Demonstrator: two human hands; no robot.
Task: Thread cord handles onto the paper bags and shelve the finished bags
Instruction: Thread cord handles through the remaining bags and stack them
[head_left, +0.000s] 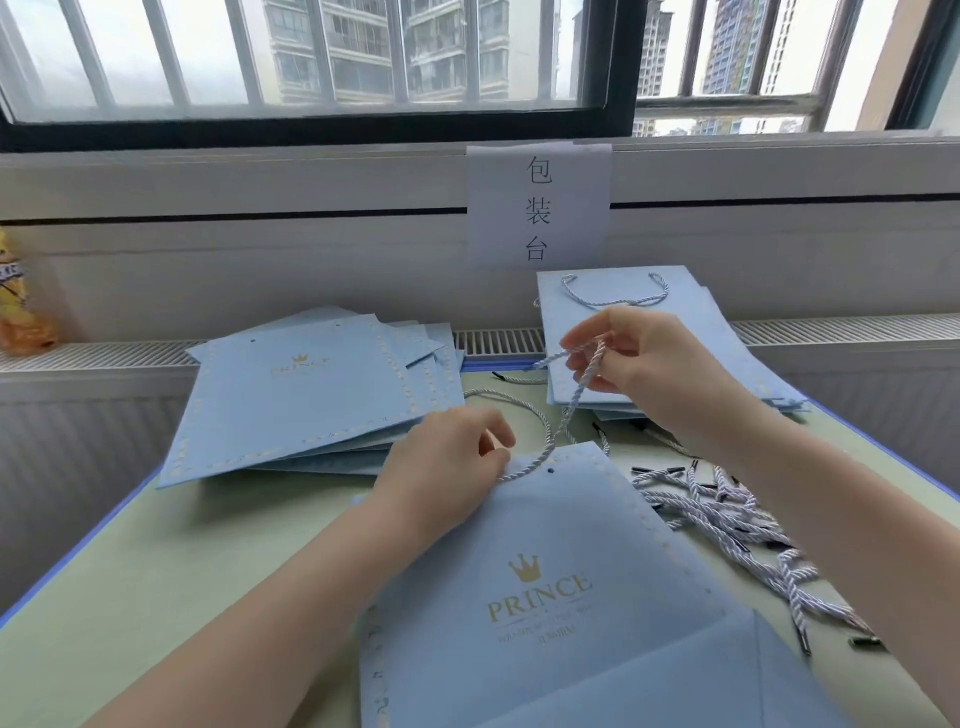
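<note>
Step in hand: a cord (571, 410) is being threaded through the top edge of the bag (545, 571), by the look of it; one hole (550, 471) is seen open near the bag's top edge.
Bag: laid flat on the worktop (182, 571), at 6 o'clock in the head view, printed side up.
Left hand (447, 467): its fingers are curled and pinched on the cord at the bag's top left corner, where the bag is also pinned.
Right hand (639, 358): raised at 1 o'clock of the bag, its fingers pinched on the cord's upper part, the end sticking out to the left.
Advice: the bag should be kept pinned while the cord is drawn, so the paper at the hole is not torn; the stiff tip should be led to the open hole straight, not at a slant.
Spare cords (737, 525): heaped at 3 o'clock, touching the bag's right edge.
Unthreaded bags (311, 395): stacked at 10 o'clock.
Finished bags (623, 312): stacked at 12 o'clock, a handle showing on the top one.
</note>
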